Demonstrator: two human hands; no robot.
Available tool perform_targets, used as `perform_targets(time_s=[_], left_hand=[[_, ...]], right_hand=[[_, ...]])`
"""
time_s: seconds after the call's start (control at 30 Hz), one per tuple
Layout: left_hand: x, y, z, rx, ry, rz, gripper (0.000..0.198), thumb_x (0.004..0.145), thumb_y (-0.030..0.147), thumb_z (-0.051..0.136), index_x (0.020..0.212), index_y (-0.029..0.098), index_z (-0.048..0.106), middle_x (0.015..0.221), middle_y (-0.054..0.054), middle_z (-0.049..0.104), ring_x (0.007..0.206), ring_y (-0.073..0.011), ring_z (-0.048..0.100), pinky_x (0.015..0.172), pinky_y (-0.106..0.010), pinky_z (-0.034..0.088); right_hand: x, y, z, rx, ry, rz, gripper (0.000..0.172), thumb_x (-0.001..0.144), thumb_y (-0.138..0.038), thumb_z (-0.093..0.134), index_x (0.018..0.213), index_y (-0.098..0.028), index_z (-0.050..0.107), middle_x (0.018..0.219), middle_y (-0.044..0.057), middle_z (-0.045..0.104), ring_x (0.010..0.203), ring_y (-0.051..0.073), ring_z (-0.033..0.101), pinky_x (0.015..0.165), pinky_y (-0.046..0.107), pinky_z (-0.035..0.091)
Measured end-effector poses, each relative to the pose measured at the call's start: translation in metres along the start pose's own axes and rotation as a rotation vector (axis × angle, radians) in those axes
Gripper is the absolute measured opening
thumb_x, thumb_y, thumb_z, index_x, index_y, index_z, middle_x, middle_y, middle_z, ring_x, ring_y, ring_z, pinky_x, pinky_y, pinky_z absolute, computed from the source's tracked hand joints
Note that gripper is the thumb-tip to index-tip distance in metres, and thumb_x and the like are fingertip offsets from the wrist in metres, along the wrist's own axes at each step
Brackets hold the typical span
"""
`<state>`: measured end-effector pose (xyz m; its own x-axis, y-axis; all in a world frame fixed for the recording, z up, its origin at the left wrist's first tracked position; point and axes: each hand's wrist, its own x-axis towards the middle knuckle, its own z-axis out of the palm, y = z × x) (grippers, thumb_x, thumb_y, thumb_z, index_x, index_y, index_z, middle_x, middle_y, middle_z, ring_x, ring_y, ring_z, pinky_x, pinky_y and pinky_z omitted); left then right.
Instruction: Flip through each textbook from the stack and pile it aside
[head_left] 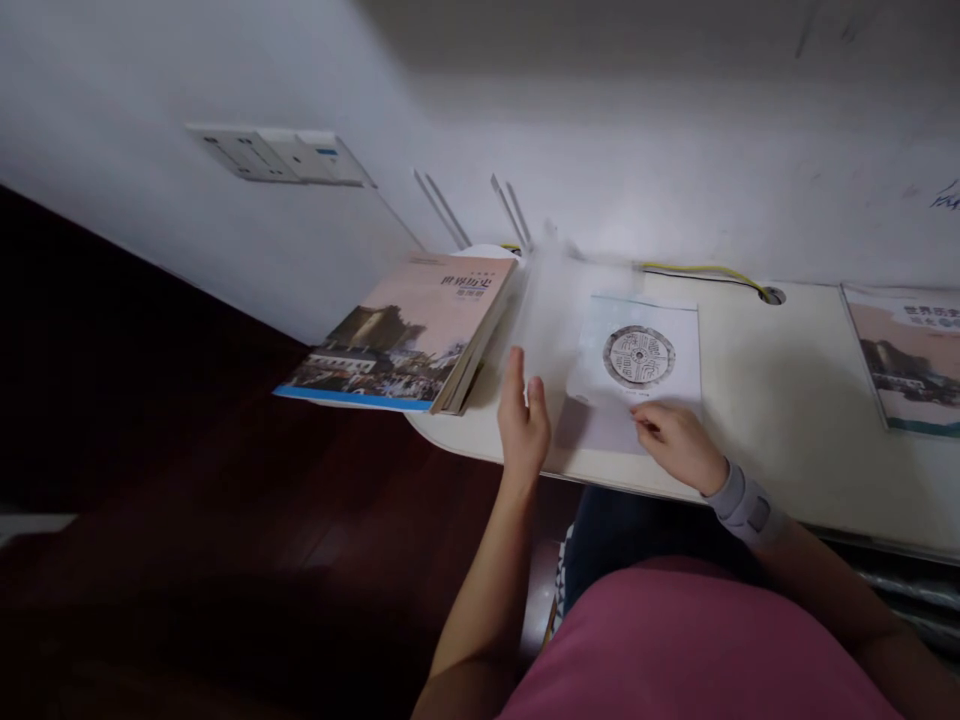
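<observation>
Pink shirt (675, 640) foremost; left hand (523, 420) open beside book (405, 335), right hand (679, 442) pinching booklet (637, 345).

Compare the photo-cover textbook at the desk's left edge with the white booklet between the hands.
The textbook has a full-colour photo cover; the white booklet is plain with one round grey emblem. The textbook looks thick and overhangs the desk edge; the booklet is thin and lies wholly on the desk. The right hand touches the booklet; neither hand touches the textbook. Both lie flat.
</observation>
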<state>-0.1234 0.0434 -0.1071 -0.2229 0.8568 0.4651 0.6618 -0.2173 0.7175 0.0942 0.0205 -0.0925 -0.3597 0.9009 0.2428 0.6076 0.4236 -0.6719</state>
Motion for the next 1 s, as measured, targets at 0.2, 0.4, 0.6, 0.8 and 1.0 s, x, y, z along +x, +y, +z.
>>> perform_targets(time_s=[0.2, 0.4, 0.6, 0.8, 1.0], left_hand=[[-0.017, 0.062, 0.031, -0.154, -0.131, 0.224, 0.054, 0.100, 0.042, 0.021, 0.151, 0.033, 0.008, 0.160, -0.003, 0.012, 0.145, -0.0217, 0.014, 0.117, -0.045, 0.021], [-0.034, 0.125, 0.080, -0.098, -0.582, 0.514, 0.071, 0.092, 0.059, 0.034, 0.152, 0.031, 0.007, 0.160, -0.010, -0.005, 0.144, -0.0372, -0.006, 0.110, -0.065, 0.015], [-0.038, 0.145, 0.106, -0.079, -0.628, 0.487, 0.071, 0.093, 0.054, 0.036, 0.152, 0.029, 0.006, 0.160, -0.013, 0.004, 0.145, -0.0351, -0.002, 0.111, -0.064, 0.014], [-0.026, 0.127, 0.095, -0.150, -0.392, 0.364, 0.076, 0.093, 0.045, 0.045, 0.151, 0.027, -0.001, 0.160, -0.013, 0.006, 0.146, -0.0287, 0.007, 0.115, -0.054, 0.018], [-0.025, 0.083, 0.052, -0.009, -0.128, 0.213, 0.076, 0.093, 0.036, 0.048, 0.151, 0.028, 0.000, 0.160, -0.010, 0.003, 0.146, -0.0272, 0.004, 0.117, -0.051, 0.014]], right_hand=[[-0.020, 0.022, -0.018, 0.384, 0.333, 0.277, 0.016, 0.081, -0.033, 0.056, 0.072, -0.021, 0.051, 0.058, -0.004, 0.056, 0.054, 0.012, 0.056, 0.056, 0.025, 0.046], [-0.051, 0.027, -0.057, 0.517, 0.354, 0.271, 0.016, 0.079, -0.034, 0.061, 0.074, -0.020, 0.055, 0.068, -0.002, 0.061, 0.063, 0.013, 0.057, 0.061, 0.027, 0.047], [-0.064, 0.042, -0.074, 0.456, 0.428, 0.319, 0.020, 0.081, -0.034, 0.056, 0.068, -0.021, 0.053, 0.062, -0.003, 0.056, 0.061, 0.012, 0.053, 0.060, 0.026, 0.044], [-0.037, 0.033, -0.051, 0.614, 0.343, 0.279, 0.018, 0.083, -0.033, 0.054, 0.070, -0.020, 0.050, 0.065, -0.003, 0.055, 0.062, 0.011, 0.052, 0.061, 0.024, 0.044], [-0.020, 0.014, -0.022, 0.637, 0.206, 0.248, 0.022, 0.082, -0.037, 0.058, 0.068, -0.020, 0.051, 0.062, -0.004, 0.056, 0.058, 0.011, 0.052, 0.060, 0.025, 0.043]])
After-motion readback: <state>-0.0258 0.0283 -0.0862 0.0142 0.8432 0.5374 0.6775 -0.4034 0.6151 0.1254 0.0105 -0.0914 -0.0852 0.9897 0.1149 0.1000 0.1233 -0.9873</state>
